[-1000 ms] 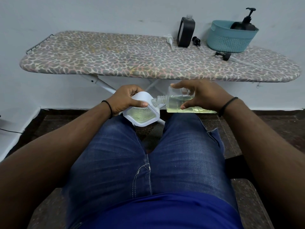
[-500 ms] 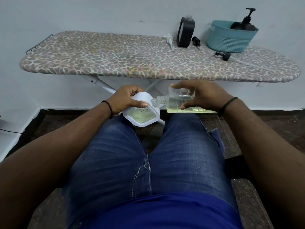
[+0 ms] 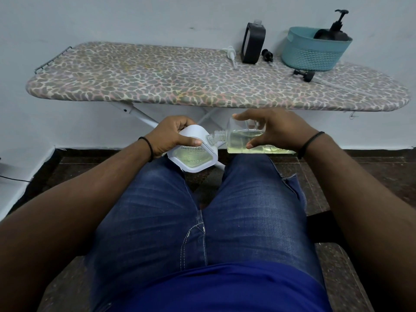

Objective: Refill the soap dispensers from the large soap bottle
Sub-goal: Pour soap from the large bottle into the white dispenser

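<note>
Soft, even, rather dim indoor light with faint shadows and no glare, sharp at centre, wide-angle bending and stretching the edges.

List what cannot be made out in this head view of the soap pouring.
- Whether soap is flowing: the clear bottle's neck meets the white container but no stream shows.
- White container's opening: hidden behind the bottle neck and the left hand.
- Print on the white container: too small to read.
- Dispenser body: hidden by the teal basket's wall.
- Black bottle's fill level: opaque.
- Right hand covers the clear bottle's far end.
</note>
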